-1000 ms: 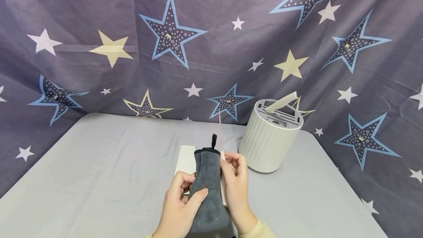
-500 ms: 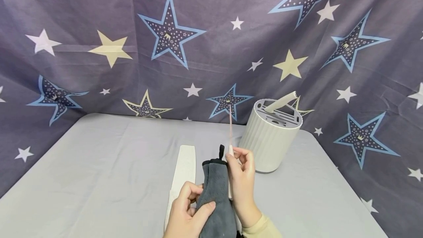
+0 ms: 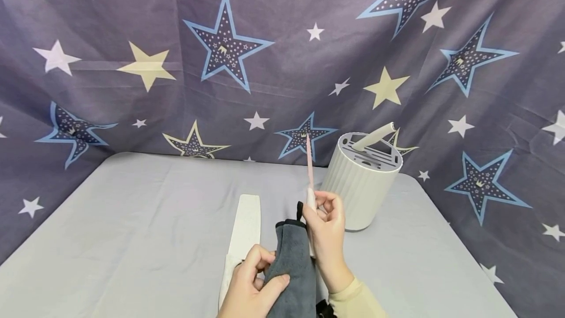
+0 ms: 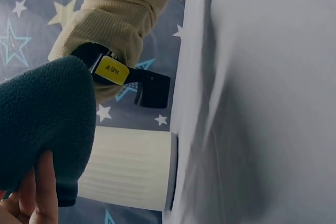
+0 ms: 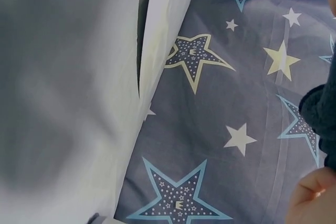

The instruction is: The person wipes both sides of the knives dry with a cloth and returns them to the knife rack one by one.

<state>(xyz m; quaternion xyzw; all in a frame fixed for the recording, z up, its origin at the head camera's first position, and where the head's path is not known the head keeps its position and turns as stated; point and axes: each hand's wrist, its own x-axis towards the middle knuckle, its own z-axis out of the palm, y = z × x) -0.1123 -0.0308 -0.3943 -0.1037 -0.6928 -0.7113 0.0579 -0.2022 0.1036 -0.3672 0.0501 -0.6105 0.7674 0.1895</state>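
In the head view my left hand grips a dark grey cloth with black trim and a hanging loop, thumb on its front. My right hand pinches the white handle of a knife, whose narrow pink blade points up and away. The cloth stands right beside the knife's handle and partly covers its lower end. The left wrist view shows the cloth bunched over the left fingers. At the right edge of the right wrist view the cloth appears again.
A long white knife-shaped thing lies left of the cloth, partly behind the left hand. Back right stands a ribbed white knife block with slots and one white handle sticking out. A star-printed curtain hangs behind the grey-covered table.
Both hands have shifted right, and the cloth has dropped lower against the knife. The blade has turned to show more of its flat side. More of the white knife-shaped thing is uncovered.
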